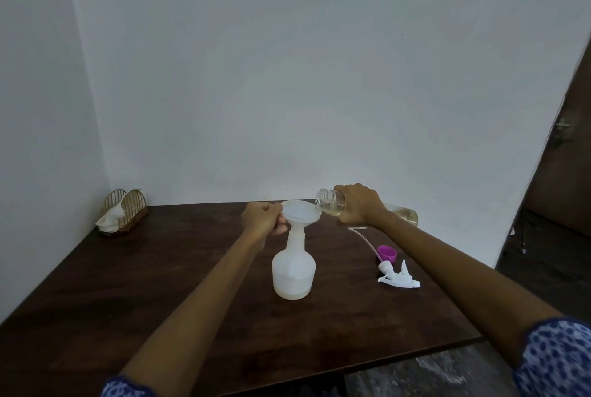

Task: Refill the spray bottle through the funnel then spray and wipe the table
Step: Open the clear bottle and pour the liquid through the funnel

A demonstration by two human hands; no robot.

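Note:
A white translucent spray bottle (293, 268) stands upright at the middle of the dark wooden table (160, 284), with a little liquid at its bottom. A white funnel (300, 212) sits in its neck. My left hand (263, 219) pinches the funnel's left rim. My right hand (359, 204) grips a clear refill bottle (331, 202) holding pale yellow liquid, tipped on its side with its open mouth just over the funnel's right edge. The white trigger sprayer head (398, 275) with its tube lies on the table to the right.
A purple cap (387, 252) lies next to the sprayer tube. A gold wire holder with white tissue (123, 211) stands at the table's far left corner by the wall. A dark door (563, 147) is on the right. The table's right edge drops to the floor.

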